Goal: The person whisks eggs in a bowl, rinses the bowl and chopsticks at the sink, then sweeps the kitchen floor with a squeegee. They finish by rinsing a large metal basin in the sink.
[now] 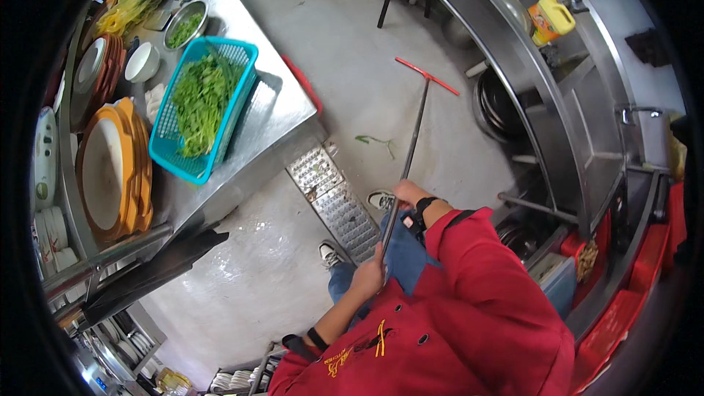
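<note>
A floor squeegee with a red blade head (427,75) and a long dark handle (416,132) slants across the view before me. My left hand (367,279) is wrapped around the handle's top end, close to my body. Lower on the same handle, my right hand (411,194) grips it. The red head lies against the grey concrete floor (341,33), well ahead of my feet. A few green vegetable scraps (377,140) are on the floor left of the handle. Beneath the handle's upper part runs a perforated metal drain cover (344,209).
At left, a steel worktable (280,104) carries a turquoise basket (204,179) of leafy greens, orange-rimmed platters (104,176) and a white bowl (142,62). A steel sink unit (561,121) with pots below stands at right. A stool (388,5) is at the far end.
</note>
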### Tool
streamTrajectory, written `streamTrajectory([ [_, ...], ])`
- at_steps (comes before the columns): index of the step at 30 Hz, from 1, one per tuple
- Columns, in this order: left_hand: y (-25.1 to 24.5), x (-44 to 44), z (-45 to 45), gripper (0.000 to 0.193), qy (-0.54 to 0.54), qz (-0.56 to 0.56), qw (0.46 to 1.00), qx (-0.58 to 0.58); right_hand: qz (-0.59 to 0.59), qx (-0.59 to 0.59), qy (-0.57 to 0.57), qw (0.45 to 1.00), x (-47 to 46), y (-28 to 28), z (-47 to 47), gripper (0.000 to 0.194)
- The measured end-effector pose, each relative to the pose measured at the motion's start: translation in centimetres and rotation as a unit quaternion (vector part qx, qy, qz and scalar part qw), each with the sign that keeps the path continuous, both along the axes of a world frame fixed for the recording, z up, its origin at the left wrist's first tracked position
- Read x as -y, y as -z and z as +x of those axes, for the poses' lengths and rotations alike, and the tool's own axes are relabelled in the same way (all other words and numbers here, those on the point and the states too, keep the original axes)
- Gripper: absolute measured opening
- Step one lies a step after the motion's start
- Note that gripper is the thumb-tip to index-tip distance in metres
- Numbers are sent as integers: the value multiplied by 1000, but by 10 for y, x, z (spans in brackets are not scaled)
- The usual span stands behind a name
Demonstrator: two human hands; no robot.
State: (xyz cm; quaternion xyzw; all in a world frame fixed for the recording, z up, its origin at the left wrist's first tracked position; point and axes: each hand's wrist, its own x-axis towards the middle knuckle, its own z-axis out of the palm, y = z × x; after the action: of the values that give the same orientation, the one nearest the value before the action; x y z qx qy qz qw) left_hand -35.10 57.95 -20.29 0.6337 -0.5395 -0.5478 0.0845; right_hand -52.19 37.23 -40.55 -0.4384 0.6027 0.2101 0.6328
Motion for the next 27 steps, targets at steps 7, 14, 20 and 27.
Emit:
streamTrajectory([
  [7, -61, -208, 158, 66, 72, 97, 989, 89, 127, 50, 8, 991, -222, -51, 134, 42],
  [14, -154, -350, 259, 70, 70, 223, 958, 165, 302, 121, 21, 945, -382, -74, 247, 32],
  [20, -234, -370, 321, 60, 61, 147, 962, 223, 367, 109, 296, 875, -422, -120, 322, 22],
  [27, -150, -291, 311, 56, 121, -55, 972, 192, 65, 64, 424, 901, -360, -94, 270, 21],
])
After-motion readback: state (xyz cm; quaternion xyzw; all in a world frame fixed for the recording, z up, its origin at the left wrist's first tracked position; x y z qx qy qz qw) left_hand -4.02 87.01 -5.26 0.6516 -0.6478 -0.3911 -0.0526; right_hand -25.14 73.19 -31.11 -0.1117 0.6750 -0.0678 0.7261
